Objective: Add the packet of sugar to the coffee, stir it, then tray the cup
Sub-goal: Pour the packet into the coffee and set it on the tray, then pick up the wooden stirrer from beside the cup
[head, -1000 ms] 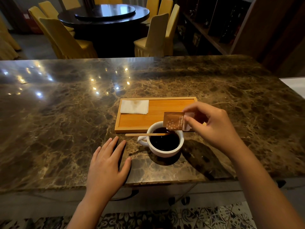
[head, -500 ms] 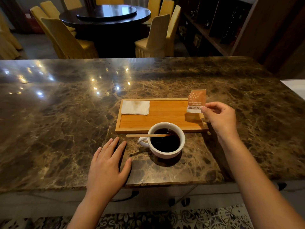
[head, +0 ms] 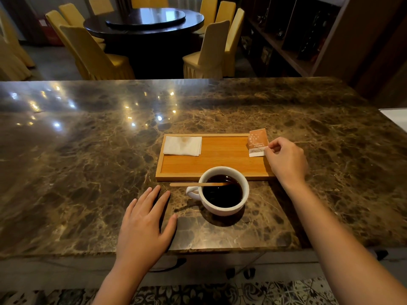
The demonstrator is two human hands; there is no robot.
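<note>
A white cup (head: 224, 208) of black coffee stands on the marble counter just in front of the wooden tray (head: 215, 159). A wooden stir stick (head: 198, 184) lies across the cup's rim, pointing left. My right hand (head: 286, 161) pinches the white end of an orange sugar packet (head: 257, 140) at the tray's far right corner. The packet looks to be touching or nearly touching the tray. My left hand (head: 145, 227) lies flat and open on the counter, left of the cup.
A folded white napkin (head: 182, 145) lies in the tray's far left corner. The counter's front edge (head: 198, 249) runs just below the cup. Beyond the counter are yellow chairs (head: 211, 51) and a dark round table (head: 143, 23). Shelves stand at right.
My right hand carried the sugar packet away from above the cup, to the right and back, then lowered it to the tray's far right corner. The left hand has stayed put.
</note>
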